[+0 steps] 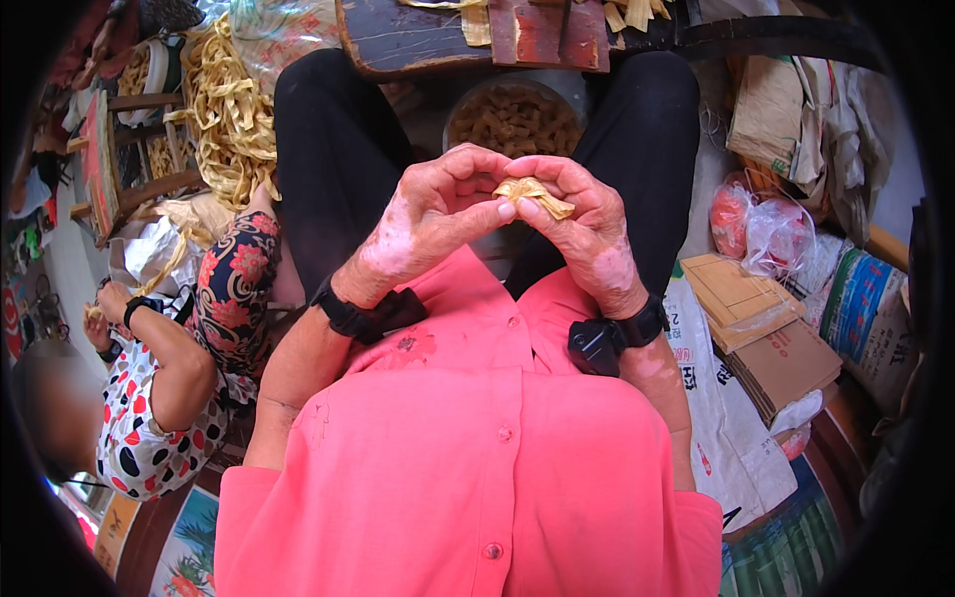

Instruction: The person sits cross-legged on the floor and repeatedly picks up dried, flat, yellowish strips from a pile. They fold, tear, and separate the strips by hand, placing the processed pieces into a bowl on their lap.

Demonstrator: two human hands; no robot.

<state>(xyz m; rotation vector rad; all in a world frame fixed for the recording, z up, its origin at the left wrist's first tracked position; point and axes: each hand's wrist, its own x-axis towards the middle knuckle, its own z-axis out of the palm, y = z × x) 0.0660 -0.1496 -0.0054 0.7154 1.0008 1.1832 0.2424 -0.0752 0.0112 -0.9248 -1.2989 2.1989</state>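
Note:
A small folded bundle of yellowish strip [550, 203], which looks like tofu skin, is held up over my lap between both hands. My left hand [433, 205] pinches its left end, thumb tip on the near side and fingers curled behind. On the bundle's middle presses the thumb of my right hand [593, 216], whose fingers arch over it. The two thumbs nearly meet, and the fingertips come together above. Below the hands, between my knees, a round tub [450, 119] holds many short, yellow-brown folded pieces [515, 123].
A dark wooden bench [425, 48] with a red board [515, 33] spans the front. Long yellowish strips [227, 112] heap at left by a wooden frame [112, 164]. A seated person [164, 388] handles a strip there. Cardboard [783, 358], sacks [731, 440] and plastic bags [776, 231] crowd the right.

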